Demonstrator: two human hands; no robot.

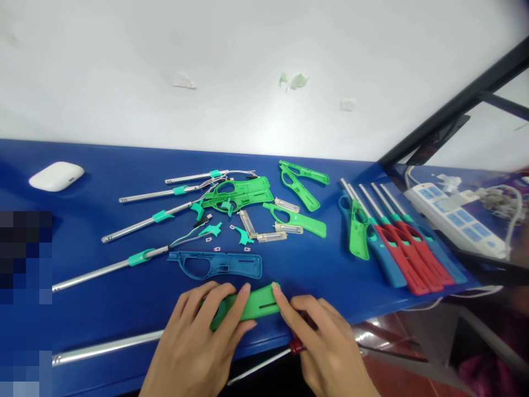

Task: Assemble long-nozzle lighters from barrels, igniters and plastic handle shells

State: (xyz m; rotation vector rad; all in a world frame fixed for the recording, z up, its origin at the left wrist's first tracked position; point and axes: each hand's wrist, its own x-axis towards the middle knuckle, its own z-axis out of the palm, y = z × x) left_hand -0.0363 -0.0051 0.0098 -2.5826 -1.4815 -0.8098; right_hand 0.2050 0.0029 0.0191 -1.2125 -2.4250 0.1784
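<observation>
The red lighters (405,264) and blue lighters (388,264) at right look assembled, while at centre loose metal barrels (99,273), clear fuel tanks (271,237), teal triggers (244,237) and an open blue half-shell (243,266) remain in pieces. Near the front edge, the left hand (194,336) clasps a green lighter casing (260,302), fingers closed over its front; the right hand (330,342) curls around a red-handled screwdriver (296,346), thumb pressing the casing's butt end. The tabletop (103,309) is glossy blue, against a white wall (206,121) with torn patches; a power strip (475,234) sits at right.
</observation>
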